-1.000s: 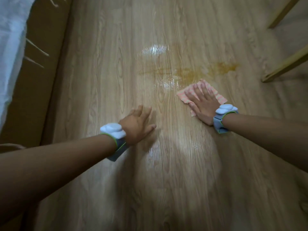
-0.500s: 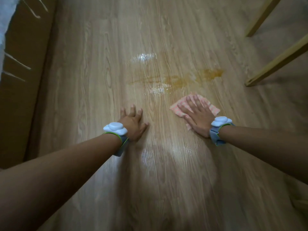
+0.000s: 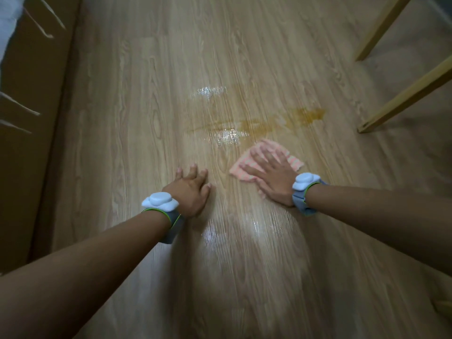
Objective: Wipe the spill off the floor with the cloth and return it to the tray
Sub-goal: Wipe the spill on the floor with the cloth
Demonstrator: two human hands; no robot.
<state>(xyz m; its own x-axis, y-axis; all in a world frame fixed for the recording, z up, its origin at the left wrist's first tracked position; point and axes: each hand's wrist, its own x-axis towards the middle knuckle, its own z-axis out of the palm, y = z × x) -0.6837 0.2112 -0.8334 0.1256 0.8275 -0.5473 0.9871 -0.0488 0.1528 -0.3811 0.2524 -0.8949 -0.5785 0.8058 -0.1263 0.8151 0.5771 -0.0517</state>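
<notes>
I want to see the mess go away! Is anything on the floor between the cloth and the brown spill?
Nothing visible blocks it. The cloth, pressed flat under the right hand, lies just short of the brown spill, with only bare, wet floor between. The left hand rests off to the side.

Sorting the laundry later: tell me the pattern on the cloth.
Pink and pale stripes on the cloth under the right hand; head view.

Glossy wood-grain floor (image 3: 151, 99), wooden furniture legs (image 3: 403, 99)
</notes>
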